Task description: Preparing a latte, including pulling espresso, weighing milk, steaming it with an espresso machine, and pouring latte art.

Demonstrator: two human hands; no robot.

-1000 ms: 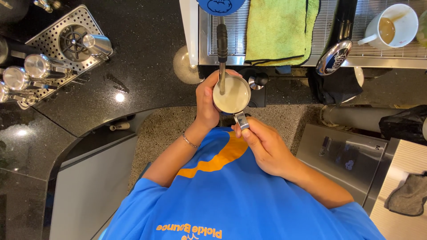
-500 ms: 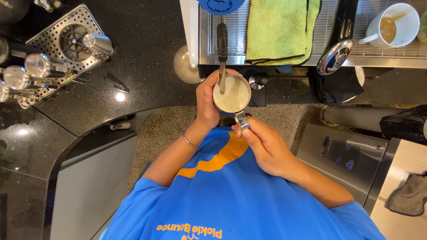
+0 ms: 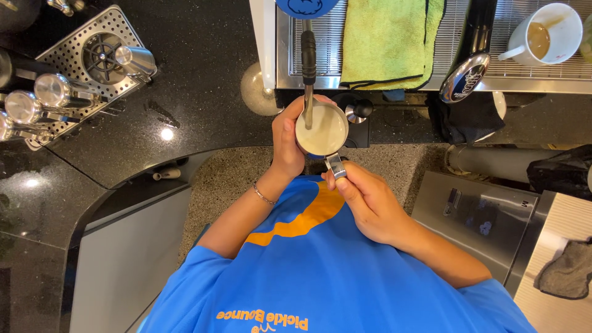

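On the far left I see shiny steel portafilters point(image 3: 43, 98) on a perforated tray point(image 3: 80, 46) over speckled black counter point(image 3: 203, 74). My left hand point(image 3: 285, 139) wraps the round steel milk pitcher point(image 3: 322, 129), full of smooth white milk, under the steam wand point(image 3: 308, 68). My right hand point(image 3: 364, 200) has its fingers pinched on the pitcher's handle. A green cloth point(image 3: 388, 40) lies beyond, a white cup point(image 3: 546, 34) far right.
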